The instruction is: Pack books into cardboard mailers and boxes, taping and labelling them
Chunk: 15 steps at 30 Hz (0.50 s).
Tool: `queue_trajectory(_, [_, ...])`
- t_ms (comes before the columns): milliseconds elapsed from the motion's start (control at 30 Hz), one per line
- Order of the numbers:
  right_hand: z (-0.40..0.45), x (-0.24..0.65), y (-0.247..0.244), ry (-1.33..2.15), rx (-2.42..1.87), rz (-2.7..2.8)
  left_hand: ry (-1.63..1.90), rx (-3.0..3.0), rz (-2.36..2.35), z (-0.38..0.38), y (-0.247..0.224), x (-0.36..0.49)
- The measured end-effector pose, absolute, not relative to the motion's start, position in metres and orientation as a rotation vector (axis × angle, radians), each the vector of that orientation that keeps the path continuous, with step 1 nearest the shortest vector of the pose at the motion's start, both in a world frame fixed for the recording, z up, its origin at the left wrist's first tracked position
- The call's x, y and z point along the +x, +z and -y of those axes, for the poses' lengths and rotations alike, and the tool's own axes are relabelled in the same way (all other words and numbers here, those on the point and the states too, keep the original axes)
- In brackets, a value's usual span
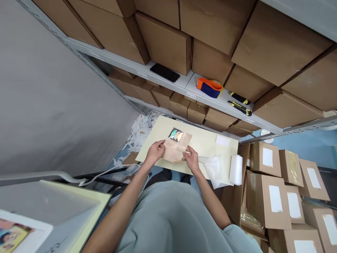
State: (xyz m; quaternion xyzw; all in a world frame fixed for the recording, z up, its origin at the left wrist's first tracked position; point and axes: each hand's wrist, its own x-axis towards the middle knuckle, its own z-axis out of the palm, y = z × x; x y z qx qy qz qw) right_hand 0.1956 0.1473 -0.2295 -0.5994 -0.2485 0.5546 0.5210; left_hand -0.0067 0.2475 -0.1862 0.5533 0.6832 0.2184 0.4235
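A flat tan printed packet (176,149), with a dark panel of green, pink and yellow shapes at its top, is held over the pale yellow board (200,137). My left hand (156,151) pinches its left edge. My right hand (191,158) has its fingers closed on the packet's right edge. Translucent white wrap (213,168) lies on the board to the right of my right hand, beside a white roll (236,170). A small white paper (222,141) rests near the board's far right.
Ahead is a shelf (184,81) with cartons, a black phone (164,72), an orange and blue tape dispenser (210,87) and cutters (240,108). Labelled cartons (275,200) are stacked at right. White paper scraps (139,131) lie beyond the board's left side. A grey wall stands left.
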Motion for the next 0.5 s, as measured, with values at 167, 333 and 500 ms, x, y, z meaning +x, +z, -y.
queue_trajectory(167, [-0.186,0.172,-0.244,1.292,-1.423,0.631,0.56,1.375,-1.76,-0.273,-0.205,-0.03])
queue_trajectory(333, [-0.244,0.15,-0.267,1.28,-1.526,0.639,0.544,1.35,-1.78,-0.319,-0.23,-0.059])
queue_trajectory(500, [-0.301,0.121,-0.297,1.281,-1.667,0.68,0.467,1.344,-1.762,-0.365,-0.264,-0.088])
